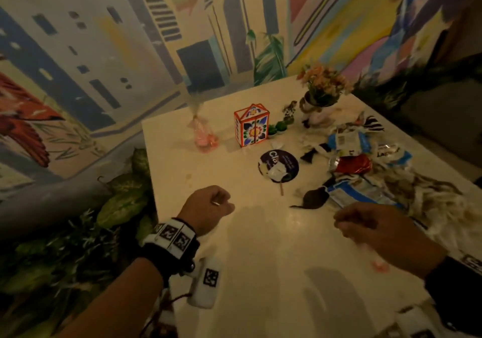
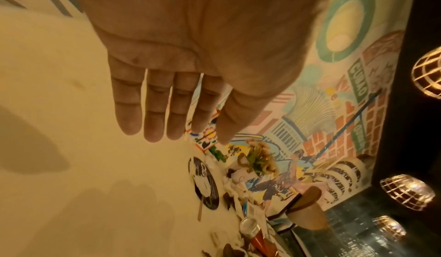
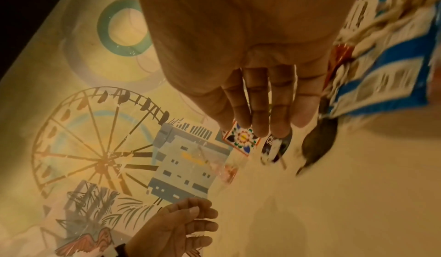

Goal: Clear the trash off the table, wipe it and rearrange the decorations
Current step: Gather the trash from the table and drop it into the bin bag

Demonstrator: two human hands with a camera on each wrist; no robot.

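Both hands hover above the white table (image 1: 260, 264) with straight fingers, holding nothing. My left hand (image 1: 208, 204) (image 2: 164, 110) is near the table's left side. My right hand (image 1: 365, 225) (image 3: 267, 110) is beside a trash pile (image 1: 365, 139) of shredded paper, a blue-white wrapper (image 1: 349, 194) (image 3: 381, 84) and a crushed red can (image 1: 352, 164) (image 2: 253, 231). A dark brown scrap (image 1: 314, 198) (image 3: 319, 144) lies just ahead of it. Farther back are a round dark paddle fan (image 1: 284, 161), a floral box (image 1: 251, 126), a flower vase (image 1: 320, 89) and a pink wrapped item (image 1: 204, 136).
Leafy plants (image 1: 122, 202) crowd the table's left edge. Painted mural walls close in the back and left. A dark seat (image 1: 443, 118) stands beyond the right edge. A small pink bit (image 1: 379, 266) lies by my right wrist. Small green figures (image 1: 279, 126) and a zebra figurine (image 1: 290, 108) stand near the box.
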